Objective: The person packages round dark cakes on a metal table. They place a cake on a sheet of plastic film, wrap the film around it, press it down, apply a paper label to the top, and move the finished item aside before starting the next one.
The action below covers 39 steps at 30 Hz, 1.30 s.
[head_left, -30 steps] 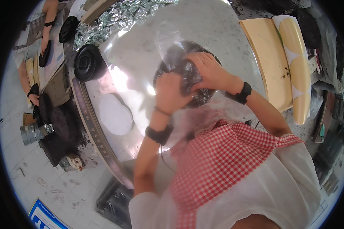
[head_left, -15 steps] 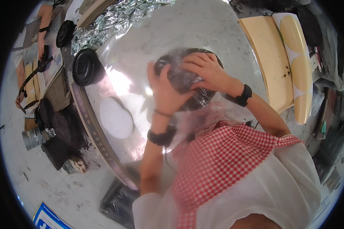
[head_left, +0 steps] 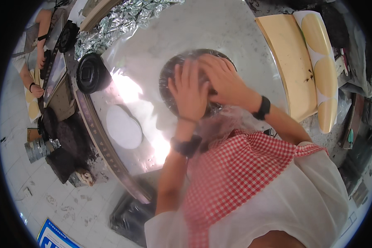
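A round, dark, disc-like thing under clear plastic film lies on the pale shiny tabletop in front of me. What the dark thing is, I cannot make out. My left hand rests flat on its left and middle part, fingers stretched out and pointing away from me. My right hand lies on its right side, fingers extended toward the far left. The two hands nearly meet over the middle and hide much of it. Loose clear film bunches at its near edge, against my red-and-white checked apron.
At left are a white round disc and a black round plastic piece. Crumpled silvery foil packets heap at the far left. Tan sheets and gold round stickers lie right. Another person's arm shows beyond.
My left hand has shifted right and flattened onto the film-covered disc, fingers straighter. My right hand has moved slightly left. The other person's lower hand has moved right.
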Motion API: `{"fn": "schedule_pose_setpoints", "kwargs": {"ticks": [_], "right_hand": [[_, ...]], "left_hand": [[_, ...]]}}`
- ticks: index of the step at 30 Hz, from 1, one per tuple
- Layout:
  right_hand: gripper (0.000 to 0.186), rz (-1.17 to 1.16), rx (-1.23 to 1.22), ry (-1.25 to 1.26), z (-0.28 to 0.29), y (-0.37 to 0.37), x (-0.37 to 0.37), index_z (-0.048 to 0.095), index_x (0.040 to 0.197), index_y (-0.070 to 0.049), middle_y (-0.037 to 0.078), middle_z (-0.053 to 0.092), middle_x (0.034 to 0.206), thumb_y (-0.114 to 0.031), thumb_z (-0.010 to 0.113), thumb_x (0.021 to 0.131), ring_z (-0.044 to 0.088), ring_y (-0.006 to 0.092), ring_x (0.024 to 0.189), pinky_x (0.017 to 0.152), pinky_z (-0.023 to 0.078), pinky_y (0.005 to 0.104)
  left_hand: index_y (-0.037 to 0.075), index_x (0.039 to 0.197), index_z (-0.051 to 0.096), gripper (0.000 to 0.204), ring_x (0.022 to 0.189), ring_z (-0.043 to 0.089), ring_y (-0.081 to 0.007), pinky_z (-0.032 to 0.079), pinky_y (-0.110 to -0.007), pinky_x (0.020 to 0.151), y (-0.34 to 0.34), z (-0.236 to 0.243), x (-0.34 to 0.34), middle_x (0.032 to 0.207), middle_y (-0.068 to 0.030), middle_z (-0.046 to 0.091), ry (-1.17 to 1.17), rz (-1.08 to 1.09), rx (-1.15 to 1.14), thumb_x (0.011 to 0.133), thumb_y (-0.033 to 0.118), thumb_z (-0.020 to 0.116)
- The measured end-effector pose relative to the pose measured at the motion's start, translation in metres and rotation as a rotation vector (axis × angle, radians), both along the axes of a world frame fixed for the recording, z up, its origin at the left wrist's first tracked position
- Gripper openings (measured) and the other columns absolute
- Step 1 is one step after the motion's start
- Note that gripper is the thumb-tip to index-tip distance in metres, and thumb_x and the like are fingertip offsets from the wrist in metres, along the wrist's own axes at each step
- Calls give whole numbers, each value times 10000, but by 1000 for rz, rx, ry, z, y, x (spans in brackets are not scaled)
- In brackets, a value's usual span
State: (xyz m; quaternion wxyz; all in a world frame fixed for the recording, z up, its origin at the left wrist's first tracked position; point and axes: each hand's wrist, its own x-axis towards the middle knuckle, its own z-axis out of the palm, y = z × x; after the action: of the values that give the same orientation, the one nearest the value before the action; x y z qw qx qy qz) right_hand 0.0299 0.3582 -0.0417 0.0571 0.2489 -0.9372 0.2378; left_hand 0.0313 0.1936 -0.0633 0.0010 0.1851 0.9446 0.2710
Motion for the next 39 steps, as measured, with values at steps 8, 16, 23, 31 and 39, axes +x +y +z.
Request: {"fn": "schedule_pose_setpoints", "kwargs": {"ticks": [8, 16, 23, 31, 39], "right_hand": [[761, -174, 189, -26, -3, -8, 38, 440, 1317, 119, 280, 370, 1448, -309, 678, 733, 308, 399, 1390, 1144, 246, 463], [572, -120, -54, -71, 13, 5, 75, 553, 1187, 85, 258, 502, 1300, -239, 655, 727, 447, 371, 1268, 1073, 357, 446], [234, 285, -27, -120, 25, 26, 64, 608, 896, -38, 101, 606, 982, -188, 618, 717, 579, 267, 982, 881, 476, 405], [219, -110, 155, 465, 3, 36, -223, 602, 997, -31, 128, 601, 1042, -119, 576, 798, 570, 296, 1016, 828, 492, 412], [211, -41, 98, 242, 4, 37, -214, 671, 977, -59, 98, 627, 1008, -143, 626, 789, 615, 266, 946, 736, 527, 396]], "left_hand": [[182, 1409, 484, 475, 1427, 249, -330, 104, -561, 1137, 5, 2, 0, 1534, -69, 333, 20, -59, -10, 936, 223, 507], [287, 1279, 606, 382, 1352, 342, -328, 147, -580, 1119, 9, -6, 2, 1422, -56, 450, 164, -28, -74, 901, 250, 574], [244, 1208, 628, 348, 1315, 369, -327, 158, -582, 1122, 15, -3, -2, 1378, -61, 468, 190, -24, -55, 861, 231, 604], [239, 1225, 609, 394, 1291, 389, -344, 229, -617, 1090, 21, 5, 1, 1335, -75, 481, 160, -26, -114, 833, 233, 641], [231, 1257, 581, 439, 1296, 395, -304, 234, -578, 1098, 10, -7, 2, 1331, -48, 484, 153, 5, -107, 824, 224, 656]]}}
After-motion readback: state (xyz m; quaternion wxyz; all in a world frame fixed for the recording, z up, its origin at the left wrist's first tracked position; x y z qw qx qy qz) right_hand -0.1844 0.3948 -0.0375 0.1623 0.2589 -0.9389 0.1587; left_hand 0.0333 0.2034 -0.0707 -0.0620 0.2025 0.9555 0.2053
